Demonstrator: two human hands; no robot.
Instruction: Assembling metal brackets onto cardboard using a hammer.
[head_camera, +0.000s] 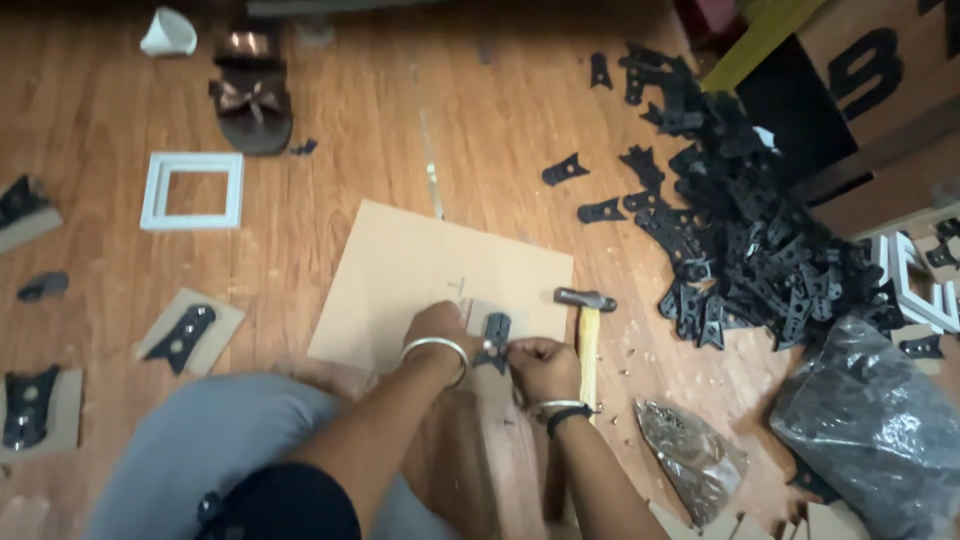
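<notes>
Both my hands meet over a small brown backing board on the floor. My left hand (437, 327) presses down flat beside the black metal bracket (495, 335), fingers closed on nothing. My right hand (541, 366) pinches the bracket's lower edge. The bracket's long axis runs near to far, narrow end away from me. A hammer (586, 330) lies just right of it. Farther right, a pile of black brackets (745, 235).

A single head-worn camera looks steeply down from close above onto a brown wooden plank floor (400, 120), the wearer's forearms reaching in from the bottom edge
</notes>
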